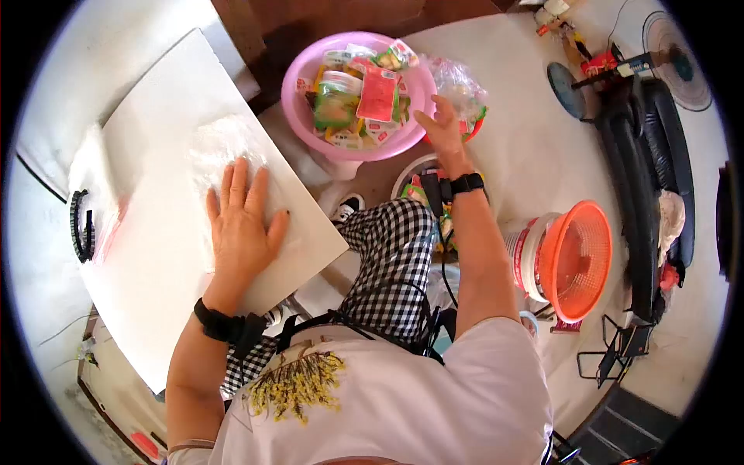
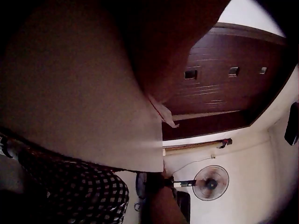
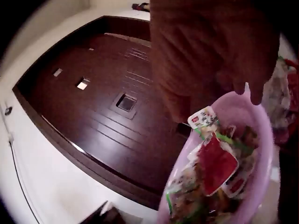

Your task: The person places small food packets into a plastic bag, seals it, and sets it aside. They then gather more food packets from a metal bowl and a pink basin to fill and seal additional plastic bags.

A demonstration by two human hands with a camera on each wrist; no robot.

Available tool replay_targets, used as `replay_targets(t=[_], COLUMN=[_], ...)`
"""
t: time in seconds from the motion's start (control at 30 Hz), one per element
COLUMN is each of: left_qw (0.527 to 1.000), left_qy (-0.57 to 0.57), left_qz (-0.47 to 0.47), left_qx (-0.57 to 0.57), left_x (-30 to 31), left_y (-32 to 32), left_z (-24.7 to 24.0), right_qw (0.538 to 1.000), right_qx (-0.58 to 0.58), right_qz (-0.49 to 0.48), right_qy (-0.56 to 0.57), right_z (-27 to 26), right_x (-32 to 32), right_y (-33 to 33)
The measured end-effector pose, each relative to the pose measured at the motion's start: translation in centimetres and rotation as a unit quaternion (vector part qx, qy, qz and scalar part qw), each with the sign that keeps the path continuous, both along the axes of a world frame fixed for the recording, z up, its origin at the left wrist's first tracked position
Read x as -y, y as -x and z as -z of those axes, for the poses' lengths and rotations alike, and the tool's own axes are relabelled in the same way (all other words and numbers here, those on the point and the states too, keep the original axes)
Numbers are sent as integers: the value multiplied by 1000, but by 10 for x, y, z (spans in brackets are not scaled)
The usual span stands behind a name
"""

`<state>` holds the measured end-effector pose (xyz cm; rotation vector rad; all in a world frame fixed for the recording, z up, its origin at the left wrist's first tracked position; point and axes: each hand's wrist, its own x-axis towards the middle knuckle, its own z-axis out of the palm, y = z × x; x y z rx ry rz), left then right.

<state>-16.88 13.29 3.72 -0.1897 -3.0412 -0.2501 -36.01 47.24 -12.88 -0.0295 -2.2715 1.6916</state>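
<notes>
My left hand (image 1: pixel 244 225) lies palm down with fingers spread on a stack of thin clear plastic bags (image 1: pixel 225 143). The stack lies on a white tabletop (image 1: pixel 163 294). At the right rim of a pink basin (image 1: pixel 298 116), my right hand (image 1: pixel 446 136) hovers with loosely bent fingers and nothing visible in them. The right wrist view shows that hand (image 3: pixel 215 60) with fingertips overlapping the basin's rim (image 3: pixel 264 121). Inside the basin are several small printed food packets, a red packet (image 1: pixel 378 93) on top and a lidded jar (image 1: pixel 339 84) among them.
A clear bag of packets (image 1: pixel 461 81) stands right of the basin. Below it, another container of packets (image 1: pixel 415 186) is partly hidden by my right forearm. An orange basket (image 1: pixel 597 263) lies tipped at the right, near a fan (image 1: pixel 678 62) and a black seat (image 1: pixel 632 178).
</notes>
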Motion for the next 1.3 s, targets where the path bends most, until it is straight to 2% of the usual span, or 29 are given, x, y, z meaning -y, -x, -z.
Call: replay_targets(t=[0.1, 0.13, 0.23, 0.3, 0.37, 0.4, 0.47, 0.57, 0.63, 0.67, 0.77, 0.8, 0.9, 1.03, 1.07, 1.17, 1.2, 1.3], left_qw=[1000, 1000, 999, 999, 999, 996, 995, 991, 994, 994, 996, 996, 995, 996, 998, 997, 997, 997], left_qy=[22, 28, 31, 27, 35, 76, 68, 90, 80, 73, 55, 60, 43, 26, 23, 38, 39, 45], left_qz=[9, 6, 22, 31, 37, 52, 67, 95, 79, 76, 74, 66, 84, 69, 42, 42, 47, 38], left_qx=[-14, -10, -13, -5, 4, -9, -13, -20, -1, 1, 1, 8, 13, 46, 50, 55, 55, 55], left_x=[0, -1, 3, 7, 7, 6, 11, 23, 23, 23, 28, 28, 30, 30, 32, 37, 40, 38], left_y=[2, 2, 4, 6, 7, 8, 9, 9, 9, 8, 9, 8, 8, 6, 4, 2, 2, 1], left_z=[9, 10, 16, 18, 16, 15, 18, 23, 23, 24, 26, 26, 26, 22, 22, 22, 22, 21], right_qw=[979, 991, 926, 948, 850, 841, 822, 829, 843, 849, 892, 882, 791, 759, 753, 765, 755, 760], right_qx=[76, 78, 255, 221, 403, 424, 464, 442, 398, 375, 308, 362, 494, 508, 528, 502, 527, 469], right_qz=[56, 11, 95, 124, 110, 126, 158, 163, 131, 114, 143, 145, 153, 94, 120, 150, 134, 146], right_qy=[-179, -107, -260, -194, -322, -311, -291, -301, -337, -353, -297, -263, -327, -396, -375, -373, -367, -426], right_z=[28, 55, 87, 212, 214, 224, 246, 231, 228, 232, 264, 277, 249, 258, 270, 288, 267, 268], right_x=[-48, -75, -123, -190, -193, -192, -185, -154, -142, -139, -142, -147, -131, -122, -120, -99, -86, -64], right_y=[-29, -41, -98, -142, -183, -201, -231, -227, -209, -202, -181, -176, -150, -140, -140, -146, -140, -149])
